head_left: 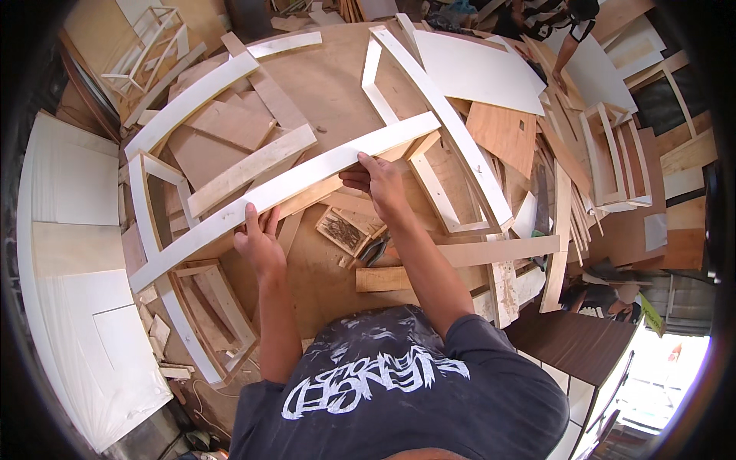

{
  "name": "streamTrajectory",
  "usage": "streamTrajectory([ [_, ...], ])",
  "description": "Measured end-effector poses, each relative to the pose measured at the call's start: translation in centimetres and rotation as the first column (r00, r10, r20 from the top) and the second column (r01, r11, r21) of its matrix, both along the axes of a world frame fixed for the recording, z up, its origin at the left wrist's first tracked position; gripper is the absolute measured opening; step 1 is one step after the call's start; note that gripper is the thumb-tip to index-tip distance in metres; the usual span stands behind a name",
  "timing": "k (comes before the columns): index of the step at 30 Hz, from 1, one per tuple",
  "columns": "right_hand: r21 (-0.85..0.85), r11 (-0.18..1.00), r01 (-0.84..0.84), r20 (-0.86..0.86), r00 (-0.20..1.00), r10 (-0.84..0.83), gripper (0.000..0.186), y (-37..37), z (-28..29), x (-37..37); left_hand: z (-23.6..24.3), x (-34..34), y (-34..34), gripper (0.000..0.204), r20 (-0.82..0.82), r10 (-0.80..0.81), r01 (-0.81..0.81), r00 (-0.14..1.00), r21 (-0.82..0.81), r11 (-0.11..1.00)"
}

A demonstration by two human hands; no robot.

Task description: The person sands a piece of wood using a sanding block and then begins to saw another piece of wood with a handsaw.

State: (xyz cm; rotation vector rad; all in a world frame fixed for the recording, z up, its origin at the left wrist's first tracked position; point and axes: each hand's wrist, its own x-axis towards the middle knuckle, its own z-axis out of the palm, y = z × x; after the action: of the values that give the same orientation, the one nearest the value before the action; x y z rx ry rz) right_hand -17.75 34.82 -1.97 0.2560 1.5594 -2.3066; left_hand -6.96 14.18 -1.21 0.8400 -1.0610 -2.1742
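Note:
A long white-faced wooden rail (307,175) runs slantwise before me, between a white wooden frame (458,130) on the right and another white frame (181,322) on the left. My left hand (261,247) grips its near edge left of the middle, thumb on the white face and fingers underneath. Farther right, my right hand (377,184) pinches the same rail, its thumb also on top. Whether the rail is fastened at its ends, I cannot tell. Below it on the worktable lie a small wooden box (335,243) of nails and dark-handled pliers (374,251).
A curved white strip (195,96) and loose boards (230,123) lie beyond the rail. White panels (483,73) are at the far right, near a co-worker's arm (568,55). A brown-topped cabinet (571,333) stands right; a plastic-wrapped panel (100,337) stands left.

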Motion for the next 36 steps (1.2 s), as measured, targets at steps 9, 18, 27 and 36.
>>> streamTrajectory([
  [9, 0.042, 0.998, 0.053, -0.017, 0.998, -0.053, 0.038, 0.3, 0.8, -0.1, 0.6, 0.1, 0.0, 0.036, -0.044, -0.111, 0.111, 0.993, -0.001, 0.994],
  [18, 0.011, 0.996, 0.093, -0.005, 0.996, -0.093, 0.034, -0.1, 0.7, 0.0, 0.9, 0.4, -0.2, 0.037, -0.043, -0.132, 0.133, 0.99, 0.015, 0.991],
  [27, 0.024, 0.985, 0.171, -0.031, 0.985, -0.17, 0.033, 0.2, -0.5, -0.4, 1.7, 4.4, -2.7, 0.032, 0.353, -0.456, 0.495, 0.817, -0.024, 0.868],
  [36, 0.053, 0.979, 0.197, -0.068, 0.979, -0.193, 0.033, -0.3, 0.3, 0.2, 6.3, 19.5, -13.3, 0.028, 0.419, 0.359, 0.11, 0.834, -0.764, 0.636],
])
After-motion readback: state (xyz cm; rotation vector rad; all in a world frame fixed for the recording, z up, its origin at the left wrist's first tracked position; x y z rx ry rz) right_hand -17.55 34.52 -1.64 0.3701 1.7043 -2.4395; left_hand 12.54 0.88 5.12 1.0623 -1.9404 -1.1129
